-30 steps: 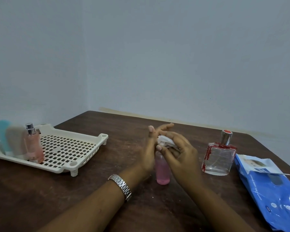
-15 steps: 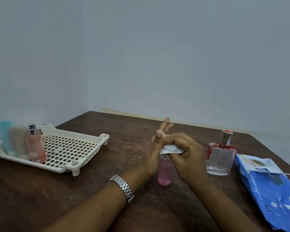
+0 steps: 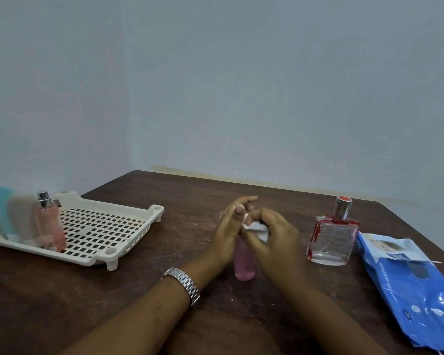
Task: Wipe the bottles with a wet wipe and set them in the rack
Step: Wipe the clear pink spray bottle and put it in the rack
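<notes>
— What carries everything?

— A dark brown wooden table point(image 3: 164, 290), its top scuffed and its far edge against the wall.

— And what sits on it?

— At the left, a white slotted plastic rack point(image 3: 111, 252) stands on short feet. Near the middle, a small pink bottle point(image 3: 244, 262) stands upright on the wood.

— Anything further right?

— A square clear perfume bottle point(image 3: 331, 242) with red trim and a silver cap, upright and apart from the pink one. Just beside it, a blue wet-wipe pack point(image 3: 415, 285) lies flat, its white flap partly lifted.
</notes>
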A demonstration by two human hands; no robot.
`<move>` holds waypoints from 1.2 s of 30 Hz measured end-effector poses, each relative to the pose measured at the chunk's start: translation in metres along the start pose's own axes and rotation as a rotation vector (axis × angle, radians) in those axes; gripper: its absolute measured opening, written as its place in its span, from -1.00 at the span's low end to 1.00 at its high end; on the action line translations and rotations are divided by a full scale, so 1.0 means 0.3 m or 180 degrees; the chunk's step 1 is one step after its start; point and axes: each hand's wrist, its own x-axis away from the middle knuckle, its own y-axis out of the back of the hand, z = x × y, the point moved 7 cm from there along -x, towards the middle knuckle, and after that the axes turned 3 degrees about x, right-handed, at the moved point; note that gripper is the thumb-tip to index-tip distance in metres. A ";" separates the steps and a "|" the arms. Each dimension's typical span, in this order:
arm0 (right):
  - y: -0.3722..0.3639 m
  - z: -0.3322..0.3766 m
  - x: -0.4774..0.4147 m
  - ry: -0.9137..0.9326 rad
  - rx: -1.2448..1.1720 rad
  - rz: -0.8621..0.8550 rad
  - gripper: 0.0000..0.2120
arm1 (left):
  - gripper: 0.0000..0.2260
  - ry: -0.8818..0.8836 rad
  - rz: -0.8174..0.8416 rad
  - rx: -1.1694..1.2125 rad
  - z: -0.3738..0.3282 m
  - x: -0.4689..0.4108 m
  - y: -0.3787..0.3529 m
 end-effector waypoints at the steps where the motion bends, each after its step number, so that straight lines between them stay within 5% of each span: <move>1: -0.010 0.005 0.003 0.0115 0.0119 0.0114 -0.87 | -0.37 0.0051 -0.0064 0.0002 0.011 -0.006 0.014; 8: -0.044 0.043 0.015 0.0679 0.0356 0.0610 -0.89 | -0.26 0.0047 -0.0459 -0.0171 0.014 -0.022 0.076; 15: -0.019 -0.009 -0.005 0.0003 0.0045 0.0498 -0.88 | -0.58 -0.0281 -0.0542 -0.0302 -0.014 -0.021 0.073; 20: -0.032 -0.002 -0.004 0.0027 0.0087 0.0496 -0.87 | -0.54 -0.0206 -0.0677 -0.0345 -0.002 -0.030 0.102; 36: -0.086 0.023 0.020 0.0254 0.1242 0.2096 -0.78 | -0.62 0.0577 -0.1028 -0.0359 0.094 -0.053 0.190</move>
